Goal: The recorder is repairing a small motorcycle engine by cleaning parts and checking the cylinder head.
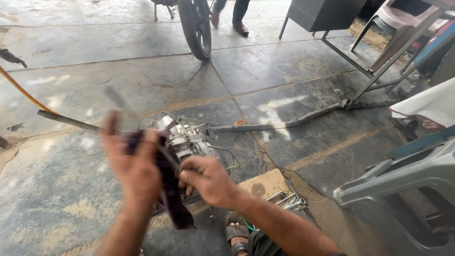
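A yellow hose (21,90) crosses the stone floor (71,199) at far left. The left hand (135,166) is raised, blurred, fingers closed around a dark purple rag (173,199) and a thin metal rod (166,154). Just beside it, the right hand (208,180) pinches the same rag, fingers curled shut. Behind both hands, a small engine assembly (189,140) sits on the floor. Loose metal tools (289,201) lie further right, then a grey plastic panel (407,175).
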